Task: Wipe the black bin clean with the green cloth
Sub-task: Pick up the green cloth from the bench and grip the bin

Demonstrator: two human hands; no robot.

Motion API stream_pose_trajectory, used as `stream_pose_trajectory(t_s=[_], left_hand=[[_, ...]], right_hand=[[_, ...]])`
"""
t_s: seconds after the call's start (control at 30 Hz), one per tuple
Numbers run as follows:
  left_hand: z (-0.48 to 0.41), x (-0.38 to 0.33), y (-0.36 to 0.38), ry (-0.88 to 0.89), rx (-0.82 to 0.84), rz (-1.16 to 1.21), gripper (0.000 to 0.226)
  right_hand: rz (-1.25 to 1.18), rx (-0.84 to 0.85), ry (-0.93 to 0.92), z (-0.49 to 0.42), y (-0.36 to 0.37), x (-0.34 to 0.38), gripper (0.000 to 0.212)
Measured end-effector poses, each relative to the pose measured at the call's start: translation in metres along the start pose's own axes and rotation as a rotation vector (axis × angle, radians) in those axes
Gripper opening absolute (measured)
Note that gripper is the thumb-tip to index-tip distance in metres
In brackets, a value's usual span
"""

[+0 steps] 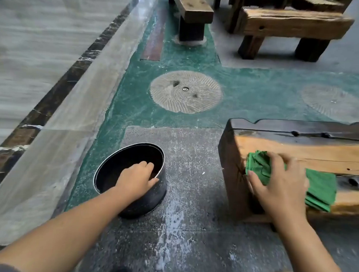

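Observation:
A round black bin stands upright on the grey stone floor, lower centre-left. My left hand grips its near right rim, fingers curled inside and thumb outside. The green cloth lies folded on the end of a low wooden bench to the right of the bin. My right hand lies on top of the cloth, fingers spread and curling around its bunched left end. The cloth still rests on the bench.
Two round carved stone discs are set in the green floor band beyond the bin. More wooden benches stand at the back. A polished marble floor runs along the left. White dust streaks the grey floor near me.

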State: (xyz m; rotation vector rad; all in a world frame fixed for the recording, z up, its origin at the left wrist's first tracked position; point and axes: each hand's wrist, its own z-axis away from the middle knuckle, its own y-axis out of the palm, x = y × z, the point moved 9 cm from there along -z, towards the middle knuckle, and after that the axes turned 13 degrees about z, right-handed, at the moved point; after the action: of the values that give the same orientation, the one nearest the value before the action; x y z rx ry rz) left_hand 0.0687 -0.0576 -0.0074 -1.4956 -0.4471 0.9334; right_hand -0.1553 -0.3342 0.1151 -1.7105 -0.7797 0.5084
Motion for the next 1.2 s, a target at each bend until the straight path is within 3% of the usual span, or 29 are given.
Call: stream_pose_trajectory(t_s=[0.17,0.3,0.43,0.67,0.83,1.2], left_hand=[[0.003,0.016,0.026,0.013,0.071,-0.158,0.043],[0.016,0.037,0.049,-0.025,0.137,-0.098,0.032],[0.013,0.046,0.049,-0.116,0.152,0.104,0.028],[0.012,0.033,0.043,-0.064,0.109,0.062,0.025],[0.009,0.024,0.032,-0.080,0.096,0.151,0.024],[-0.002,0.040,0.004,-0.205,-0.103,0.620,0.039]], right_hand=[[0.126,0.173,0.107,-0.004,0.033,-0.011,0.096],[0.152,0.119,0.096,0.004,0.039,0.000,0.101],[0.068,0.020,0.084,0.009,0.033,0.008,0.095],[-0.116,-0.086,0.007,0.020,0.021,0.023,0.067],[-0.222,-0.040,-0.009,0.016,0.015,0.030,0.061],[-0.553,0.032,-0.119,0.005,0.006,0.090,0.047]])
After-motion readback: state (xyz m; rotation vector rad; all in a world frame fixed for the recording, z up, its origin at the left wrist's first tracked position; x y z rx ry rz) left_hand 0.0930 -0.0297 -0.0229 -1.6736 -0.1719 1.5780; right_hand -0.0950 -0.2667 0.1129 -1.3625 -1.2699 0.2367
